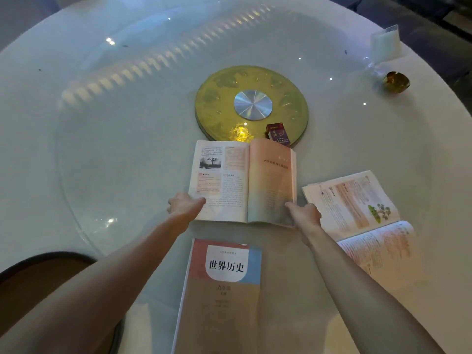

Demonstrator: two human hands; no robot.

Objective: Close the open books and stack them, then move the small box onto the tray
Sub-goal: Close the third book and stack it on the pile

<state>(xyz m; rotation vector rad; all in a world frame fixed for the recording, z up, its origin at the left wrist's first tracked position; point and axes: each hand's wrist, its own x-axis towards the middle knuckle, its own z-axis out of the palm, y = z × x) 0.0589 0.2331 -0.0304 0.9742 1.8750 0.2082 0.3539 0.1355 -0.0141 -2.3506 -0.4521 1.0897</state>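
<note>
An open book (244, 180) lies in the middle of the table. My left hand (184, 206) grips its lower left corner, thumb on the page. My right hand (305, 214) holds the lower edge of its right half, which is lifted a little off the table. A second open book (357, 208) lies to the right, pages up. A closed book (224, 290) with a pink, blue and tan cover lies nearest me. A small red box (278, 134) stands just beyond the open book, at the near edge of the round gold tray (217, 98).
The round white table carries a glass turntable (102, 139). A small amber glass dish (396, 81) and a clear card stand (385, 46) sit at the far right. A dark chair back (38, 272) is at the lower left.
</note>
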